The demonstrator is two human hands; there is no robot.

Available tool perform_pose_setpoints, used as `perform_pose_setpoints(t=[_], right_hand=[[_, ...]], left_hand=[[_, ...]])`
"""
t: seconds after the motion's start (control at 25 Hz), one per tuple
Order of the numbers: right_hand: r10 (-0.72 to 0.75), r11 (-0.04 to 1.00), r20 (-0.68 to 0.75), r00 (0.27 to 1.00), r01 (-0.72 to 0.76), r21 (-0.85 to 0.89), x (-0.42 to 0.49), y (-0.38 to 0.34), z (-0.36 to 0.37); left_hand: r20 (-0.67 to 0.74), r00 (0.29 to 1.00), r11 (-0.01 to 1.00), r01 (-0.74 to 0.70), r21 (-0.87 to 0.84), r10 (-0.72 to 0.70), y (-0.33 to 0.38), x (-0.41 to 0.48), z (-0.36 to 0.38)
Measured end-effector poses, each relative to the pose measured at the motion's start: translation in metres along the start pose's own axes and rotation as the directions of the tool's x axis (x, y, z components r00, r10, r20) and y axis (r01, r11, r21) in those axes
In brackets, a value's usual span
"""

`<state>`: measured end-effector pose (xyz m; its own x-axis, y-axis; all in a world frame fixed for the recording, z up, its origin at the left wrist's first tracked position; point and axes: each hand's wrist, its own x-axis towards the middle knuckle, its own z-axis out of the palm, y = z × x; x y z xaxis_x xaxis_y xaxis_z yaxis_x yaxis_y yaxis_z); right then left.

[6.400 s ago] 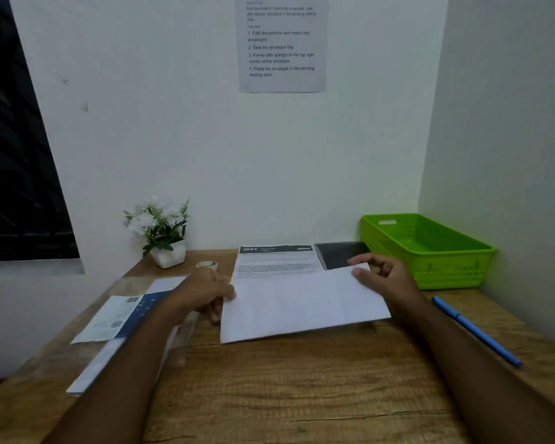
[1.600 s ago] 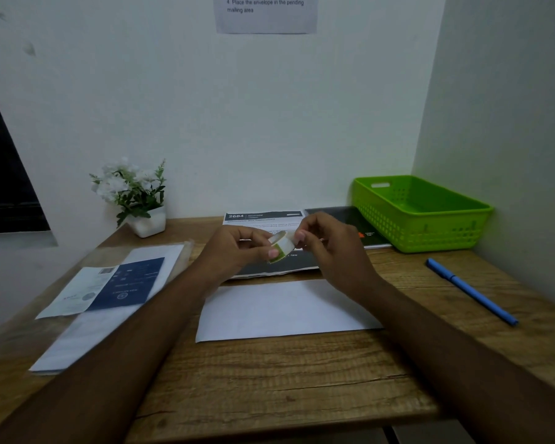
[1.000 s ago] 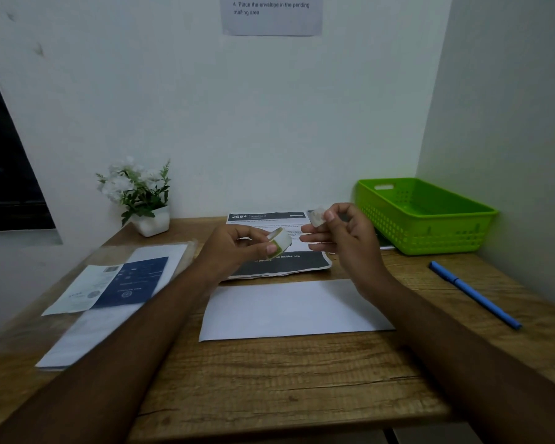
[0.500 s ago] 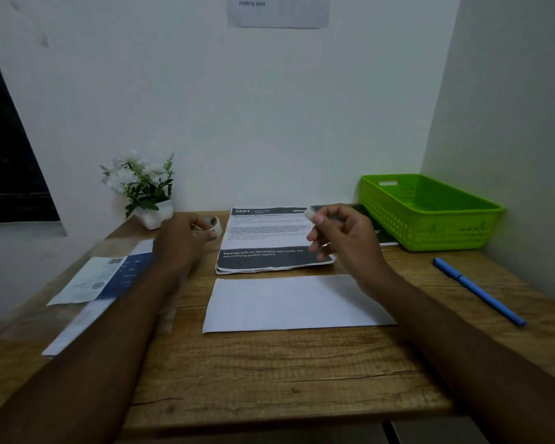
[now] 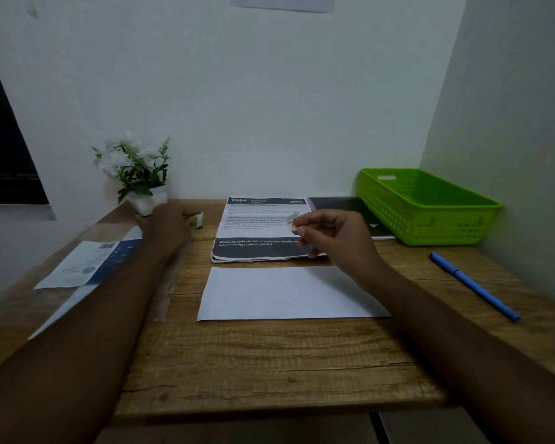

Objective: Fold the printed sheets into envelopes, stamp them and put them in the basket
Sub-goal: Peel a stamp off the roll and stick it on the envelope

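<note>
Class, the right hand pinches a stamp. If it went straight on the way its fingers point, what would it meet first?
Probably the stamp roll at the left hand, passing above the printed sheets; depth is unclear.

A wooden worktop [image 5: 269,363] is sitting in the corner, butting up against a plain white back wall [image 5: 253,107] and a pale side wall [image 5: 510,107] on the right. On the left, a window [image 5: 4,155] is showing only darkness. A paper notice [image 5: 282,3] is hanging high on the back wall. Dim, even light is falling over the wood grain.
</note>
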<state>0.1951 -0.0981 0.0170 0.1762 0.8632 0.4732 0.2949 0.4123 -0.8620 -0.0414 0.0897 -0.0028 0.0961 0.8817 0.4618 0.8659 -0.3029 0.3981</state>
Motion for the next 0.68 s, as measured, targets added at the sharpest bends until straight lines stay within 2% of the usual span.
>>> perform_pose_setpoints(t=[0.08, 0.16, 0.24, 0.28, 0.36, 0.44, 0.56, 0.68], right_hand=[[0.003, 1.0, 0.005, 1.0, -0.003, 0.009, 0.0, 0.001, 0.0], [0.005, 1.0, 0.001, 1.0, -0.005, 0.017, 0.0, 0.0, 0.0], [0.006, 1.0, 0.001, 1.0, -0.006, 0.011, 0.0, 0.0, 0.0], [0.01, 1.0, 0.005, 1.0, -0.01, 0.001, 0.0, 0.0, 0.001], [0.023, 0.999, 0.013, 1.0, -0.022, -0.027, 0.0, -0.001, 0.002], [0.047, 0.998, 0.008, 0.999, -0.047, -0.029, -0.001, -0.003, 0.002], [0.08, 0.997, 0.009, 0.997, -0.08, -0.015, -0.004, -0.006, 0.003], [0.084, 0.996, 0.018, 0.996, -0.084, -0.012, -0.003, -0.005, 0.004]], left_hand=[[0.003, 1.0, 0.998, -0.02, 0.052, 0.02, 0.001, 0.0, -0.002], [-0.07, 0.993, 0.995, -0.097, -0.011, 0.096, 0.005, -0.001, -0.006], [-0.112, 0.966, 0.938, -0.253, -0.237, 0.232, 0.027, -0.015, -0.015], [-0.058, 0.953, 0.872, -0.297, -0.389, 0.299, 0.045, -0.028, -0.022], [0.098, 0.886, 0.724, -0.301, -0.62, 0.452, 0.08, -0.057, -0.034], [0.121, 0.839, 0.644, -0.307, -0.7, 0.531, 0.101, -0.073, -0.034], [0.07, 0.861, 0.568, -0.269, -0.778, 0.503, 0.104, -0.074, -0.029], [0.061, 0.897, 0.561, -0.219, -0.798, 0.438, 0.101, -0.071, -0.026]])
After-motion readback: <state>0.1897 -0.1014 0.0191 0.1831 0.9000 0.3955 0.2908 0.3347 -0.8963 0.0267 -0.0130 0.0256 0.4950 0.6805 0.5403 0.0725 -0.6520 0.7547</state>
